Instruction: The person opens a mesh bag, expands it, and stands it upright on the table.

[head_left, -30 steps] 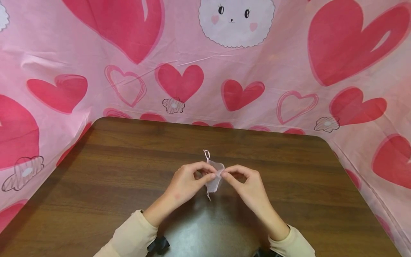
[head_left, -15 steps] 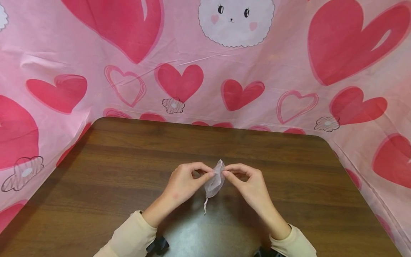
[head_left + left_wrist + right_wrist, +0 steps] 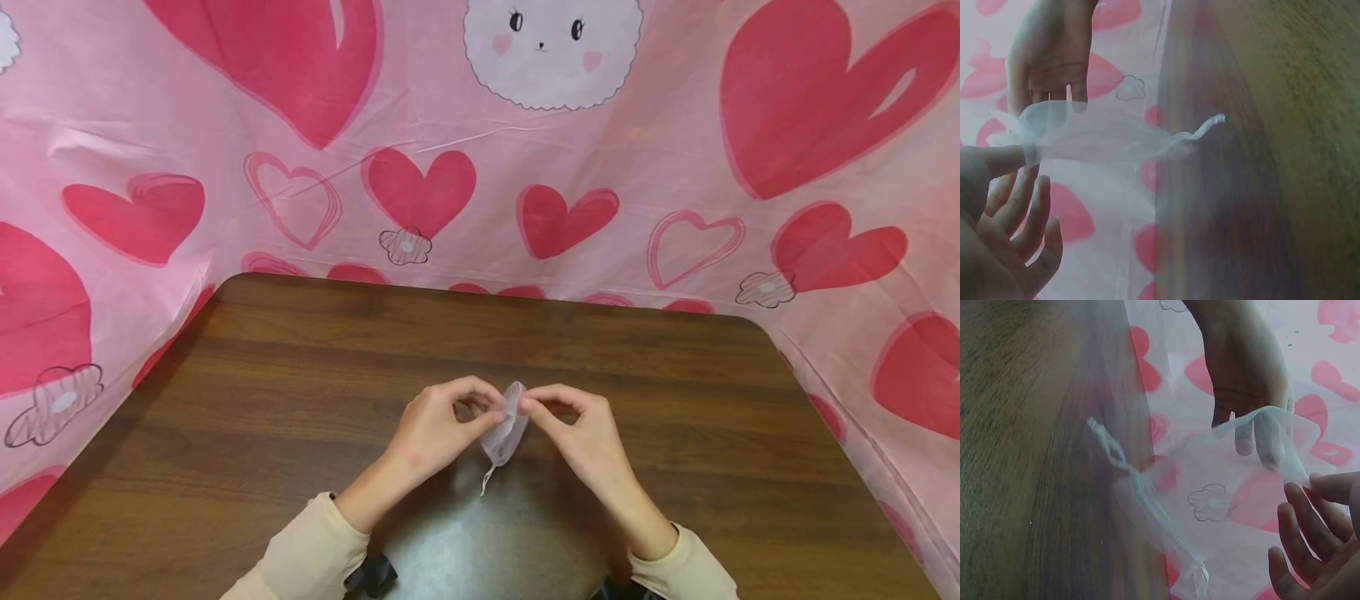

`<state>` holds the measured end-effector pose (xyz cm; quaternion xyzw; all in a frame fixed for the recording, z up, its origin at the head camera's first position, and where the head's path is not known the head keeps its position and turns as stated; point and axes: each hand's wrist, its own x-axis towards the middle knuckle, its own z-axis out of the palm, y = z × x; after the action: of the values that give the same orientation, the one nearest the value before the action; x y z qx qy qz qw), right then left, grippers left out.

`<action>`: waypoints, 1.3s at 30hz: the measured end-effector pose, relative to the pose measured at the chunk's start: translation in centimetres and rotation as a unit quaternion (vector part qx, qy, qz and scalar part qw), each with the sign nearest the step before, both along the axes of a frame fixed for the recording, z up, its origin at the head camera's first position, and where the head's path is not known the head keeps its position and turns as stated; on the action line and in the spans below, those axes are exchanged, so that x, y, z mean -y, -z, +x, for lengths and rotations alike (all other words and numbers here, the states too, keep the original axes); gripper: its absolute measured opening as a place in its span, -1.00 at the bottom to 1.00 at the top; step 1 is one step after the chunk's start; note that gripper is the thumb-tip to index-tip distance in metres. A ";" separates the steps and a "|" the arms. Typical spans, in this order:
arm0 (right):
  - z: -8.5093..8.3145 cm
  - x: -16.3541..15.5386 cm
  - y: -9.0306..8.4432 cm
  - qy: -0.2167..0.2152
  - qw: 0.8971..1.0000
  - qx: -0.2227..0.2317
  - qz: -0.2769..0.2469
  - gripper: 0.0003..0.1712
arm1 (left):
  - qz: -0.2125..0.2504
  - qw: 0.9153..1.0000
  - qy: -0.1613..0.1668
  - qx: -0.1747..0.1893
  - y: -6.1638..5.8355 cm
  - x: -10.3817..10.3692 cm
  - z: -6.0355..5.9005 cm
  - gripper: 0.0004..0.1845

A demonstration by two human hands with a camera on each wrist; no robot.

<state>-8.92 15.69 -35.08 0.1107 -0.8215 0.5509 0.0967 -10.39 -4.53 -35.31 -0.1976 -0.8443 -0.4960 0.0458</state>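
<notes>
The organza pouch at centre frame is sheer and whitish, so thin that the pink behind shows through it, with a pale drawstring hanging at its lower end. The table is dark brown with a streaked wood grain. The backdrop cloth across the upper frame is pale pink, printed with solid red hearts, outlined hearts, small striped flowers and a white fluffy cartoon face with rosy cheeks. The sleeves at the lower edge are cream.
</notes>
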 end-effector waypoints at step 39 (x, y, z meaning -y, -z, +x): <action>0.0 0.4 0.1 -0.039 0.999 0.008 0.029 -0.85 | 0.037 0.998 -0.042 -0.009 -0.3 0.1 -0.2 -0.82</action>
<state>-8.90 15.24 -35.22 0.1411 -0.8330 0.5309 0.0656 -10.58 -4.65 -35.02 -0.1644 -0.8323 -0.5231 0.0811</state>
